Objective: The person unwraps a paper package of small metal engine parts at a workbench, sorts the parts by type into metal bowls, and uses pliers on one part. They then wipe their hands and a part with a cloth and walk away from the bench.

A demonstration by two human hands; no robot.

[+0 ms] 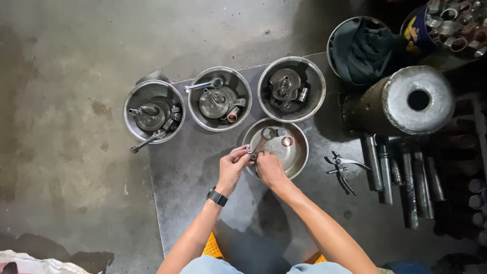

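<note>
Four steel bowls [154, 111] are set on a metal plate [193, 172], three in a row along its far edge and a fourth [297, 155] nearer the middle. Over the fourth bowl's near rim a connecting rod [264, 139] is gripped by the closed right hand [270, 170]. A small pin [249, 149] is pinched in the left hand's [232, 165] fingertips just beside it. Pliers [342, 170] are laid right of that bowl.

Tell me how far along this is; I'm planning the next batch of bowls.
Three bowls each hold a crank assembly, seemingly sorted. In hand: the left hand pinches a small bearing, the right hand holds a connecting rod over the fourth bowl, which lacks one.
</note>
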